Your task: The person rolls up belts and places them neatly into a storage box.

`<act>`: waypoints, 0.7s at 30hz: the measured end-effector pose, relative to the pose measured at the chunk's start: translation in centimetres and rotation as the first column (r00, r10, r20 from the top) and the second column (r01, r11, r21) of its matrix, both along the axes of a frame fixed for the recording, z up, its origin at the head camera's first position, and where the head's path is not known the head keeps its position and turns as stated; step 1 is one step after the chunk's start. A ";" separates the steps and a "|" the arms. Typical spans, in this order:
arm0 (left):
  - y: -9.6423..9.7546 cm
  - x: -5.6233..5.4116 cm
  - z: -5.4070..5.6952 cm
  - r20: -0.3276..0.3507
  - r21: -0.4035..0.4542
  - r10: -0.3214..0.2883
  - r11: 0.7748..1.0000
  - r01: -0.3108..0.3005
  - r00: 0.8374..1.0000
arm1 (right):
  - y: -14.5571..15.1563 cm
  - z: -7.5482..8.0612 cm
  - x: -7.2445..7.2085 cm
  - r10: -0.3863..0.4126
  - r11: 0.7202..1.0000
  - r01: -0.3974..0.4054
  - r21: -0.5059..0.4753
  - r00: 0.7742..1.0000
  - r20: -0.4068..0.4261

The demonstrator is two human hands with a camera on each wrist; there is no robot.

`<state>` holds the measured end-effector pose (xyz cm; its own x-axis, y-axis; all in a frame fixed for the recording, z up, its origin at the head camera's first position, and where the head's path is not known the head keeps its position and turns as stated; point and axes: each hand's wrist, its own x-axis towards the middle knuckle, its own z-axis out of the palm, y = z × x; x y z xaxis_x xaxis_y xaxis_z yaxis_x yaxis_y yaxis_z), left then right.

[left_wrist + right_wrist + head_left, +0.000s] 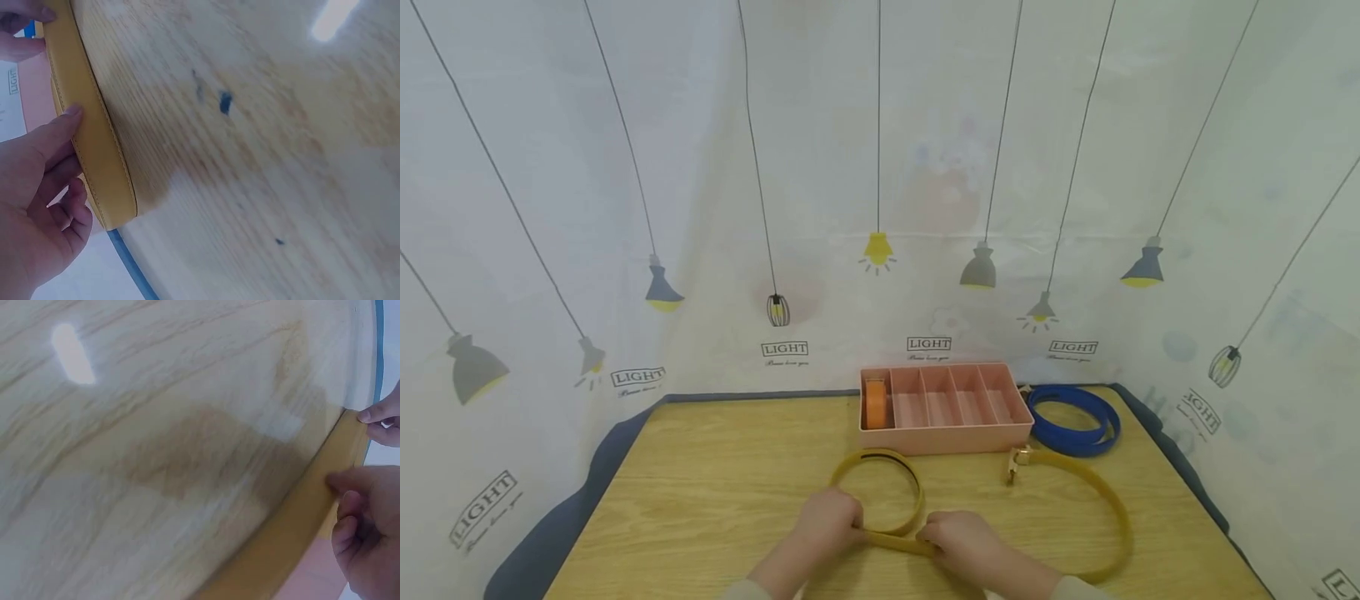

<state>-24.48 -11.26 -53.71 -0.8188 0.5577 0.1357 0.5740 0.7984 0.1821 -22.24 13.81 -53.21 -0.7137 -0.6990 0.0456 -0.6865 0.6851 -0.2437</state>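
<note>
A yellow belt (1108,496) with stitched edges lies on the table, its gold buckle (1020,458) at the right end. The other part curls into a round loop (919,492) in front of both hands. My left hand (827,521) pinches the belt at the near left of this loop, thumb on its outer face in the left wrist view. A short way to the right, my right hand (966,537) pinches the same strap between thumb and fingers. Between the hands the strap runs nearly straight.
Behind the loop stands a pink divided box (947,439), with a rolled orange strap (876,406) in its leftmost compartment. A coiled blue belt (1067,446) lies to the right of the box. A printed curtain (820,208) surrounds the wooden table (722,475).
</note>
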 end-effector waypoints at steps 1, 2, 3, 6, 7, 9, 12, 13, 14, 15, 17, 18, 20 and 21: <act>0.1 0.0 0.1 0.009 0.002 -0.008 1.000 0.008 1.000 | -0.1 -0.2 0.0 -0.010 1.000 0.010 -0.005 1.000 -0.009; 0.1 0.0 0.1 0.023 0.005 -0.017 1.000 0.017 1.000 | -0.2 -0.4 0.0 -0.021 1.000 0.020 -0.011 1.000 -0.014; 0.2 0.0 0.1 0.037 0.008 -0.026 1.000 0.026 0.999 | -0.3 -0.6 -0.1 -0.033 0.999 0.033 -0.014 0.999 -0.025; 0.3 0.0 0.2 0.063 0.000 -0.060 0.998 0.060 0.996 | -0.5 -1.1 -0.1 -0.071 0.997 0.070 -0.031 0.996 -0.056; 0.4 0.0 0.2 0.069 -0.003 -0.069 0.998 0.070 0.995 | -0.6 -1.2 -0.1 -0.083 0.996 0.080 -0.034 0.994 -0.069; 0.5 0.0 0.3 0.093 0.002 -0.080 0.997 0.080 0.992 | -0.7 -1.5 -0.1 -0.097 0.995 0.093 -0.044 0.988 -0.118; 0.9 0.1 0.3 0.127 0.008 -0.078 0.997 0.078 0.989 | -0.8 -1.7 0.0 -0.108 0.993 0.098 -0.062 0.978 -0.179; 1.1 0.1 0.2 0.136 0.009 -0.070 0.998 0.069 0.988 | -0.9 -1.8 0.0 -0.108 0.993 0.097 -0.067 0.976 -0.189; 1.2 0.0 0.1 0.142 0.008 -0.063 0.998 0.062 0.988 | -0.9 -1.9 0.0 -0.109 0.993 0.098 -0.068 0.975 -0.194; 1.4 0.0 0.0 0.146 0.005 -0.054 0.999 0.054 0.988 | -0.9 -2.0 0.0 -0.110 0.993 0.099 -0.068 0.976 -0.185; 1.8 0.0 -0.3 0.122 -0.017 -0.047 0.999 0.050 0.991 | -1.0 -2.1 -0.1 -0.113 0.992 0.105 -0.063 0.983 -0.142; 1.9 0.0 -0.4 0.108 -0.027 -0.047 0.998 0.051 0.993 | -1.0 -2.2 -0.1 -0.115 0.992 0.108 -0.059 0.987 -0.115; 2.1 0.0 -0.5 0.083 -0.041 -0.055 0.997 0.059 0.995 | -0.9 -2.3 -0.2 -0.117 0.992 0.114 -0.046 0.991 -0.063; 2.2 0.0 -0.5 0.070 -0.049 -0.060 0.997 0.063 0.996 | -0.9 -2.3 -0.2 -0.112 0.993 0.110 -0.040 0.993 -0.047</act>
